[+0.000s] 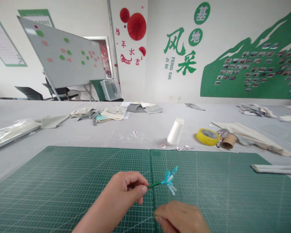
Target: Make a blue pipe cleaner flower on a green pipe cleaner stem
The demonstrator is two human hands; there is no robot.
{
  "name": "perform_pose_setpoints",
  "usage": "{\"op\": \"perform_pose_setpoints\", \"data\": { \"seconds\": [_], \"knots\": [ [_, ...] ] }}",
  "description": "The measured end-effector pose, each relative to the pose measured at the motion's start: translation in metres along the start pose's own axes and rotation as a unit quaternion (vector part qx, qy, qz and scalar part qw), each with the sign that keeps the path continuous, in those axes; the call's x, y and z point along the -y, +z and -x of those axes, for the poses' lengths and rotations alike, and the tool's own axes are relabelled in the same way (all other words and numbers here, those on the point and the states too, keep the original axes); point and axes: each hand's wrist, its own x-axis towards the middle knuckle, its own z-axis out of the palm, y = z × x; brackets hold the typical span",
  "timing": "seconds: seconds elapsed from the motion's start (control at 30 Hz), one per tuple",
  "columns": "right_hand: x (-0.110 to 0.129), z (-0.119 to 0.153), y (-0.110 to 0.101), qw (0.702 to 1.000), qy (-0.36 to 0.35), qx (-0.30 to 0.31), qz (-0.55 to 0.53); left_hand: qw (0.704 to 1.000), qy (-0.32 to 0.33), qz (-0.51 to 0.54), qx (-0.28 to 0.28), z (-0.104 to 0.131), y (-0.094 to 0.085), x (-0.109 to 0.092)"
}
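Note:
Between the thumb and fingertips of my left hand (129,191) is the green stem of a small blue flower (169,179). The flower has blue petals, and clear and pearly beads hang or stand among them; its head points to the right. My right hand (181,216) is just below and to the right of the flower, apart from it, at the lower edge of the view. Its fingers are curled with thumb and forefinger pressed together, and anything in them is hidden. Both hands are over two green cutting mats (223,181) lying side by side.
Beyond the mats stand a white thread cone (176,131), a roll of yellow tape (208,137) and a cardboard tube (229,141). Loose clear thread (133,137) and small rings lie nearby. Fabric pieces (113,112) are spread across the grey table, with a clear plastic-wrapped bundle (13,131) at left.

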Motion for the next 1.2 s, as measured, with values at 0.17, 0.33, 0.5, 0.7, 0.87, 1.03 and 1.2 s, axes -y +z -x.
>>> {"op": "perform_pose_setpoints", "data": {
  "seconds": [0.17, 0.33, 0.5, 0.7, 0.87, 1.03, 1.2],
  "knots": [
    [-0.004, 0.002, 0.004, 1.0, 0.004, -0.005, -0.007, 0.998, 0.017, 0.047, 0.027, -0.002, -0.002, 0.002],
    [-0.002, 0.0, -0.002, 1.0, -0.001, -0.002, 0.023, 1.0, 0.017, 0.003, 0.018, -0.004, -0.003, 0.002],
    [-0.002, -0.001, -0.016, 0.983, 0.012, 0.006, 0.184, 0.997, 0.0, -0.079, 0.006, -0.001, -0.006, 0.003],
    [-0.009, 0.001, -0.037, 0.953, 0.096, 0.051, 0.282, 0.991, -0.013, -0.132, -0.002, -0.001, -0.012, 0.01],
    [-0.021, 0.001, -0.058, 0.904, 0.155, 0.05, 0.396, 0.991, -0.012, -0.137, -0.007, -0.003, -0.019, 0.012],
    [-0.036, 0.005, -0.07, 0.858, 0.228, 0.049, 0.458, 0.992, -0.01, -0.122, 0.024, -0.001, -0.024, 0.013],
    [-0.025, 0.002, -0.075, 0.871, 0.315, 0.247, 0.284, 0.992, -0.005, -0.122, -0.013, -0.001, -0.027, 0.011]
  ]
}}
